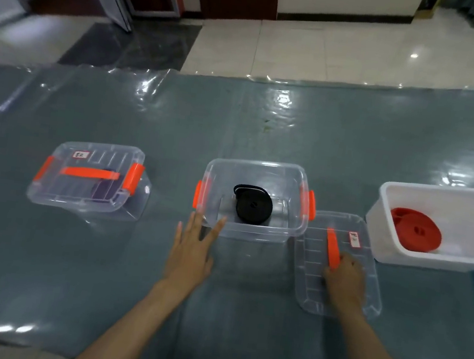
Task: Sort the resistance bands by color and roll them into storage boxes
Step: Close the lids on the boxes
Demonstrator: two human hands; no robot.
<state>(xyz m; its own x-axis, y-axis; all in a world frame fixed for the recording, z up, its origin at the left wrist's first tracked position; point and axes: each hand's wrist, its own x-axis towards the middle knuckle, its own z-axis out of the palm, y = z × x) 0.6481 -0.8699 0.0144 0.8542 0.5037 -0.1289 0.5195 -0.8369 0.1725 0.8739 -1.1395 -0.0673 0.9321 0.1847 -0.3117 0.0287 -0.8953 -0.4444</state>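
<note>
**Three boxes, one lid off**

Three boxes stand on the grey-green plastic-covered table (pixel 129 255). Rolled black band (pixel 252 204) lies in the open clear middle box (pixel 253 229); left hand (pixel 190 251), fingers straight, touches its near corner. Right hand (pixel 344 279) grips the orange handle (pixel 333 247) of the clear lid (pixel 310 279). Red rolled band (pixel 416 230) sits in the white tub (pixel 418 259), cut off at the frame's right edge. Closed clear left box (pixel 88 178) holds something dark, indistinct.

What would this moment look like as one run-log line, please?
left hand open at middle box | right hand grips lid handle | black band inside
</note>
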